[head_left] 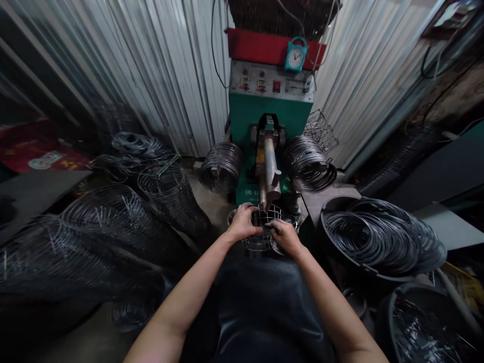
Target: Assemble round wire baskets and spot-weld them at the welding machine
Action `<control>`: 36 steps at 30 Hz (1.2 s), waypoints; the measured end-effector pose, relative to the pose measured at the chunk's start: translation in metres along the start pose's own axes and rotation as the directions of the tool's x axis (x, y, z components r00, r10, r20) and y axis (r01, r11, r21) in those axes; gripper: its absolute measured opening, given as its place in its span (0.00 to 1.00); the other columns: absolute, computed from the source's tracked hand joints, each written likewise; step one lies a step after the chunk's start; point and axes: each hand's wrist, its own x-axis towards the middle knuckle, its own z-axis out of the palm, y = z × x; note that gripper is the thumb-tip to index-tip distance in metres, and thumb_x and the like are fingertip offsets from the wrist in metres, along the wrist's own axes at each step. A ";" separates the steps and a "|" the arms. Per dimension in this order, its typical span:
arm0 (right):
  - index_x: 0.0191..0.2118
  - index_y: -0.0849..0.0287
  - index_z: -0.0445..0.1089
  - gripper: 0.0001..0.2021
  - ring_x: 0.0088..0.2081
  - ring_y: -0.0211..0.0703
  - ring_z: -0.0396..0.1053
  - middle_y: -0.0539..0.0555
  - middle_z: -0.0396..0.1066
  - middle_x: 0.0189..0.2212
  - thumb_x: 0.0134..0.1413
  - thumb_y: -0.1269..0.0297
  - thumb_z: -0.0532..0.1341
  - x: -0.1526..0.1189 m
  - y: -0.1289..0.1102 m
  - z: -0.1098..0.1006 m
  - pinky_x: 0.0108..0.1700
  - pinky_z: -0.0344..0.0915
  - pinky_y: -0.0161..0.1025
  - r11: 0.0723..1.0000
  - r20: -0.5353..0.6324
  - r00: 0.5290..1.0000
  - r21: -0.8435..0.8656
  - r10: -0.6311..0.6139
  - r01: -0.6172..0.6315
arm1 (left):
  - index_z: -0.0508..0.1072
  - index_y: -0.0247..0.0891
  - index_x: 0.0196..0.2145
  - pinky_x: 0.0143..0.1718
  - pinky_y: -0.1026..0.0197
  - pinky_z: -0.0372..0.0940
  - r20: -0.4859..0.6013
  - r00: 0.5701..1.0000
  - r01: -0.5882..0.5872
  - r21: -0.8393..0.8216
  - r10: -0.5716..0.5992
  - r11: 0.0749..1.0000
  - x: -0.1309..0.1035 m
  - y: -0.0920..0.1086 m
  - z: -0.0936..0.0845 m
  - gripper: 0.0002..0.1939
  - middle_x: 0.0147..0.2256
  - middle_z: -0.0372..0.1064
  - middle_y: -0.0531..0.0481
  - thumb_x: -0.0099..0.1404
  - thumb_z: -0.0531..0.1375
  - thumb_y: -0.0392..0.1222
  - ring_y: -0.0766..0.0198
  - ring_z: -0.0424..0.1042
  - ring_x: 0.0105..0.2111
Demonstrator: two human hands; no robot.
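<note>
The person's left hand (244, 223) and right hand (285, 236) meet at the centre of the view around a round silver wire-mesh basket (260, 233). The left hand has its thumb and fingers curled on the basket's rim at its ten o'clock; the right hand's fingers are bent closely together at its three o'clock, but whether they pinch the wire or a small part cannot be told. The basket sits just below the metal electrode arm (270, 169) of a green box-shaped machine (270, 108) at twelve o'clock. Coils of grey wire hang beside that arm, one (221, 169) at eleven o'clock, another (310, 164) at one o'clock. At three o'clock, a dark round tub (328, 242) holds wire rings. Farther up, a turquoise alarm clock (295, 55) stands against a red panel (257, 46).
</note>
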 end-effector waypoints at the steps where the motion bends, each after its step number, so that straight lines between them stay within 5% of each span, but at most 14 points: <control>1: 0.36 0.57 0.72 0.11 0.39 0.43 0.71 0.54 0.73 0.36 0.49 0.77 0.57 0.001 0.001 0.001 0.41 0.67 0.38 1.000 -0.009 1.000 -0.004 0.011 -0.011 | 0.69 0.34 0.47 0.56 0.50 0.57 -0.014 1.000 0.000 0.011 0.000 1.000 0.002 0.000 0.001 0.35 0.51 0.57 0.41 0.39 0.69 0.43 0.49 0.58 0.53; 12: 0.38 0.55 0.72 0.10 0.40 0.43 0.71 0.54 0.73 0.36 0.51 0.72 0.58 0.000 0.007 0.010 0.43 0.66 0.39 0.992 -0.134 0.989 0.110 0.068 -0.053 | 0.70 0.37 0.46 0.55 0.50 0.57 -0.039 0.999 0.011 0.018 -0.010 1.000 0.012 -0.005 0.005 0.35 0.50 0.58 0.43 0.37 0.70 0.45 0.49 0.59 0.52; 17: 0.38 0.57 0.71 0.07 0.40 0.45 0.69 0.56 0.71 0.37 0.50 0.67 0.60 0.001 0.014 0.005 0.43 0.66 0.41 0.984 -0.271 0.947 0.098 0.172 -0.151 | 0.70 0.33 0.47 0.55 0.52 0.57 -0.034 0.998 0.044 0.000 -0.044 0.999 0.024 -0.010 0.001 0.37 0.51 0.58 0.41 0.36 0.70 0.45 0.49 0.59 0.52; 29: 0.31 0.57 0.72 0.06 0.36 0.45 0.68 0.55 0.70 0.34 0.50 0.66 0.57 0.018 0.022 0.004 0.39 0.65 0.40 0.955 -0.262 0.919 0.129 0.293 -0.267 | 0.70 0.35 0.45 0.52 0.53 0.59 -0.021 0.998 0.057 0.001 -0.057 0.998 0.046 -0.017 0.004 0.35 0.48 0.60 0.43 0.36 0.70 0.45 0.50 0.61 0.51; 31: 0.33 0.58 0.71 0.06 0.36 0.45 0.68 0.55 0.70 0.33 0.47 0.64 0.60 0.013 0.022 0.006 0.40 0.64 0.40 0.924 -0.302 0.883 0.244 0.360 -0.294 | 0.70 0.34 0.46 0.53 0.52 0.58 -0.014 0.999 0.051 -0.007 -0.051 0.999 0.046 -0.019 0.003 0.35 0.49 0.60 0.42 0.38 0.70 0.46 0.50 0.60 0.52; 33: 0.36 0.58 0.70 0.12 0.35 0.44 0.68 0.53 0.70 0.31 0.42 0.61 0.64 -0.001 0.025 0.009 0.38 0.65 0.40 0.829 -0.334 0.790 0.430 0.513 -0.357 | 0.69 0.36 0.48 0.55 0.51 0.56 -0.007 1.000 0.030 -0.047 -0.031 0.998 0.043 -0.024 0.001 0.37 0.51 0.59 0.41 0.38 0.70 0.49 0.49 0.58 0.54; 36: 0.35 0.59 0.69 0.14 0.26 0.39 0.65 0.49 0.68 0.24 0.41 0.59 0.64 -0.037 0.036 0.014 0.26 0.63 0.34 0.463 -0.150 0.605 0.790 0.782 -0.403 | 0.62 0.38 0.55 0.59 0.47 0.49 -0.017 1.000 0.011 -0.188 -0.015 0.982 0.029 -0.041 0.001 0.49 0.57 0.53 0.40 0.35 0.71 0.52 0.45 0.51 0.59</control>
